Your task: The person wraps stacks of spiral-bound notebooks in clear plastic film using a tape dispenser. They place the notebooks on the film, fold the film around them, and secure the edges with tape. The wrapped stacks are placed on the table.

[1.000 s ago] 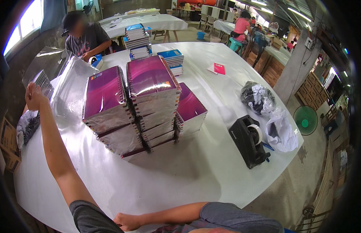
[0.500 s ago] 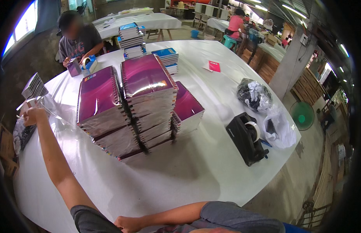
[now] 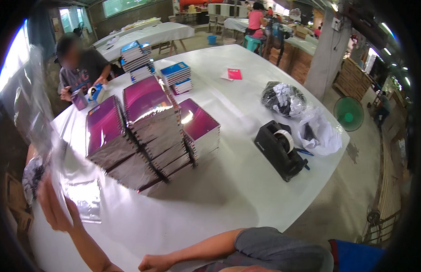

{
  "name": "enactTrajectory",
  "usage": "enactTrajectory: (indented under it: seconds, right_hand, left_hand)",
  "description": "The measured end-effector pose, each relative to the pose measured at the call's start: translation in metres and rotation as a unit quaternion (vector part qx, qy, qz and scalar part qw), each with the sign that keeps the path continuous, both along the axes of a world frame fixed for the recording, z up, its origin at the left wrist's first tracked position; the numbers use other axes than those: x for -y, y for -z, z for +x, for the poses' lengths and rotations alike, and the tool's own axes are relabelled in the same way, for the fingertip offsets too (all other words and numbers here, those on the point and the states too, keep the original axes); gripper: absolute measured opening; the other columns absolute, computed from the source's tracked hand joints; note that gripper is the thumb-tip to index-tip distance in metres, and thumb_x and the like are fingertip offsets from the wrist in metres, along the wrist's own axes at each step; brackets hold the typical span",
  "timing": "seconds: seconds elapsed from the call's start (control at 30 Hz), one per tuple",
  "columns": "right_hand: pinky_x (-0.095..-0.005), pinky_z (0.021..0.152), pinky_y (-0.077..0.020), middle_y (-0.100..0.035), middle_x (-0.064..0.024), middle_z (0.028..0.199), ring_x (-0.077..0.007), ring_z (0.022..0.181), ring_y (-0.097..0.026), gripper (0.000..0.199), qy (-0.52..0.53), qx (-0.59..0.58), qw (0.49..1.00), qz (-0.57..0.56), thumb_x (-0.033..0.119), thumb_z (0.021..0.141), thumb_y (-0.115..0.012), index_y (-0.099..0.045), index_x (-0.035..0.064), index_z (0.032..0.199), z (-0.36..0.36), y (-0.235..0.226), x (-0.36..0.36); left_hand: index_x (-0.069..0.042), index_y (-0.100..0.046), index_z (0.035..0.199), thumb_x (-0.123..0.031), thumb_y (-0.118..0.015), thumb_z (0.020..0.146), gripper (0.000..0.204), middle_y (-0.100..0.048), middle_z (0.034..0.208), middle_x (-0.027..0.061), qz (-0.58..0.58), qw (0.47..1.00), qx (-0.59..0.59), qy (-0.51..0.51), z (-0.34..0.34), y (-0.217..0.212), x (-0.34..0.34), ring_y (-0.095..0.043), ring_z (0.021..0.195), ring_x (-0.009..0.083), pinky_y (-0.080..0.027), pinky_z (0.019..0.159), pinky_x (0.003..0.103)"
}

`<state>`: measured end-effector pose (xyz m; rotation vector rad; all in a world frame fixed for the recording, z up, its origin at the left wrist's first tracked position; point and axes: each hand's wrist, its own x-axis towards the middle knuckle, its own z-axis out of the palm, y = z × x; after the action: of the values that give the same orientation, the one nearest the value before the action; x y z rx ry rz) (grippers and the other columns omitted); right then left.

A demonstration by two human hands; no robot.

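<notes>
At the left edge of the table, my left hand [image 3: 55, 206] is raised with its fingers closed on a clear plastic sheet [image 3: 34, 106], which stands up tall and blurred above it. Beside that hand, a flat shiny clear plastic packet [image 3: 85, 200] lies on the white-covered table [image 3: 210, 195]. My right hand [image 3: 154, 263] rests at the near edge as a loose fist, and nothing shows in it. In front of me are tall stacks of purple spiral notebooks [image 3: 147, 102], several of them in glossy wrap.
A black tape dispenser [image 3: 280, 152], crumpled plastic bags [image 3: 285, 99] and a blue pen [image 3: 305, 152] lie at the right. Blue notebooks [image 3: 175, 71] are stacked farther back. Across the table, a person [image 3: 81, 68] handles a small purple box [image 3: 79, 99] next to a blue tape dispenser [image 3: 96, 93].
My left hand has come nearer along the left edge, lifting the clear plastic upright. The shiny packet now shows beside it. My right hand stays a fist. The whole view has shifted slightly.
</notes>
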<state>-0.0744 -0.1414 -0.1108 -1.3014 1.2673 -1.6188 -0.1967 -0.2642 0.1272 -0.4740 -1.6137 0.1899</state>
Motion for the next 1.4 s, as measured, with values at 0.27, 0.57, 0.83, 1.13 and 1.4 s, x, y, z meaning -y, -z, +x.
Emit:
enactTrajectory:
  seconds: [0.27, 0.57, 0.83, 1.13, 1.4]
  right_hand:
    - [-0.0317, 0.054, -0.0463, -0.059, -0.0091, 0.061, -0.0215, 0.052, -0.054, 0.028, 0.074, -0.076, 0.993, -0.042, 0.024, 0.087, -0.058, -0.059, 0.0008, 0.072, 0.002, 0.007, -0.003]
    - [-0.0384, 0.069, -0.0466, -0.062, -0.015, 0.076, -0.0297, 0.074, -0.061, 0.024, 0.05, -0.221, 0.966, 0.121, 0.024, 0.088, -0.055, -0.062, 0.0023, 0.081, 0.071, -0.051, -0.191]
    - [-0.0266, 0.068, -0.0476, -0.065, -0.0072, 0.078, -0.0166, 0.073, -0.062, 0.011, 0.354, 0.013, 0.928, 0.118, 0.011, 0.087, -0.06, -0.065, 0.0009, 0.085, 0.117, -0.128, -0.31]
    - [-0.0648, 0.098, -0.0194, -0.046, -0.0076, 0.127, -0.0246, 0.121, -0.043, 0.04, 0.475, -0.36, 0.695, 0.402, 0.044, 0.09, -0.049, -0.054, 0.0188, 0.12, 0.073, -0.066, -0.327]
    - [-0.0722, 0.097, -0.0126, -0.042, -0.0068, 0.134, -0.0258, 0.127, -0.038, 0.052, 0.513, -0.279, 0.682, 0.441, 0.058, 0.089, -0.038, -0.049, 0.0226, 0.126, 0.061, -0.053, -0.352]
  left_hand:
    - [0.0, -0.066, 0.082, -0.001, -0.063, 0.076, 0.006, -0.067, 0.077, 0.0089, 0.124, 0.955, 0.261, 0.059, 0.164, 0.071, -0.08, -0.065, 0.07, 0.0246, -0.051, 0.065, 0.035]
    - [-0.012, -0.07, 0.091, -0.005, -0.073, 0.071, 0.021, -0.043, 0.134, 0.0211, 0.264, 0.832, 0.466, 0.147, 0.186, 0.156, -0.178, -0.045, 0.121, 0.0373, -0.039, 0.096, 0.044]
    - [-0.029, -0.052, 0.125, -0.035, -0.048, 0.09, 0.035, -0.035, 0.144, 0.0068, -0.009, 0.723, 0.683, 0.102, 0.185, 0.211, -0.276, -0.03, 0.133, 0.0364, -0.021, 0.094, 0.072]
    - [-0.019, -0.037, 0.138, -0.04, -0.048, 0.085, 0.057, -0.03, 0.145, 0.0054, 0.056, 0.784, 0.613, 0.08, 0.186, 0.26, -0.339, -0.012, 0.137, 0.0383, -0.013, 0.091, 0.078]
    - [-0.019, -0.037, 0.138, -0.038, -0.047, 0.086, 0.056, -0.028, 0.146, 0.0051, 0.011, 0.757, 0.651, 0.045, 0.168, 0.266, -0.358, -0.01, 0.139, 0.036, -0.013, 0.092, 0.078]
